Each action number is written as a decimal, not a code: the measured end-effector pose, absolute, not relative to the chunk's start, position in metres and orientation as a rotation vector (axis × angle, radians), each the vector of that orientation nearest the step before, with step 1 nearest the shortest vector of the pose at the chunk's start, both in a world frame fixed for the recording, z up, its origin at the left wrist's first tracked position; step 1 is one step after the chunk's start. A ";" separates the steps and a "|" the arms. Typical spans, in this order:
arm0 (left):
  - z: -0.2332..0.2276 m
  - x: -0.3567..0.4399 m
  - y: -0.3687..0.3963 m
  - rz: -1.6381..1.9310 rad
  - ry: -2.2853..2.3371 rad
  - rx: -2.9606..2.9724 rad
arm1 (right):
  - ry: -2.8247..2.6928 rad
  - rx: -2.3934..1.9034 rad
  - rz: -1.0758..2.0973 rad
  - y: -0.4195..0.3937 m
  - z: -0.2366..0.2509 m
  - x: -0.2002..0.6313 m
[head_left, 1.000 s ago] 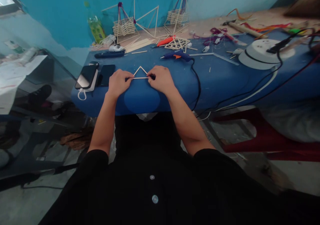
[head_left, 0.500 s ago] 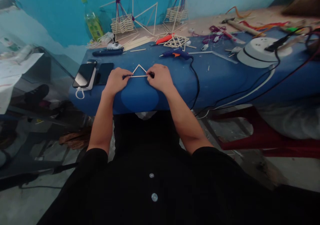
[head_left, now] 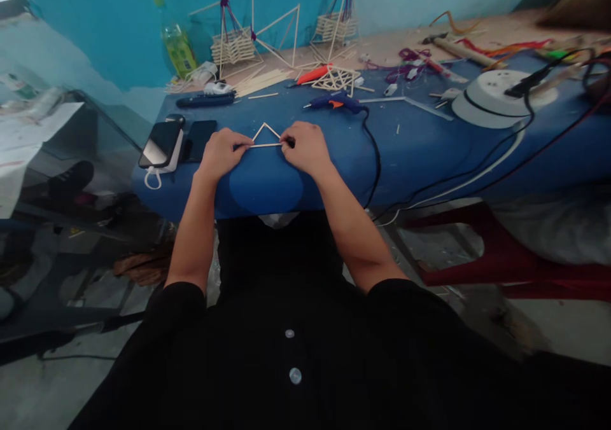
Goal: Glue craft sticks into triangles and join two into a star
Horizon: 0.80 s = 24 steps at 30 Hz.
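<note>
Both hands, left hand (head_left: 220,153) and right hand (head_left: 306,148), pinch a stick triangle (head_left: 265,136) on a blue worktop (head_left: 420,144); glue gun (head_left: 334,103) beyond the right grip, phones (head_left: 162,144) left, turquoise wall (head_left: 119,16) behind.

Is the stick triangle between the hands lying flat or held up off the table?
Lying flat, apparently: the stick triangle rests on the blue table, corners pinned by both hands.

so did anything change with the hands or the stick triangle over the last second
Nothing visibly changed. The left hand and the right hand pinch the two lower corners of the stick triangle on the blue table, as before. The glue gun and phones lie where they were; only the camera shifted slightly.
</note>
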State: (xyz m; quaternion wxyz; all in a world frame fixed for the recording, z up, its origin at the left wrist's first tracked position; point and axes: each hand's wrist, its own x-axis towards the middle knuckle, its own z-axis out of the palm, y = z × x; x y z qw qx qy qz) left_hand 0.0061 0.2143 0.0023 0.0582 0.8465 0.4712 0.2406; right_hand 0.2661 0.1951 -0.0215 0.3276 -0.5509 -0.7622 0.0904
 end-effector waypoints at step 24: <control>-0.004 0.006 0.198 0.781 1.627 2.578 | -1.983 -1.450 0.220 0.194 -0.022 0.265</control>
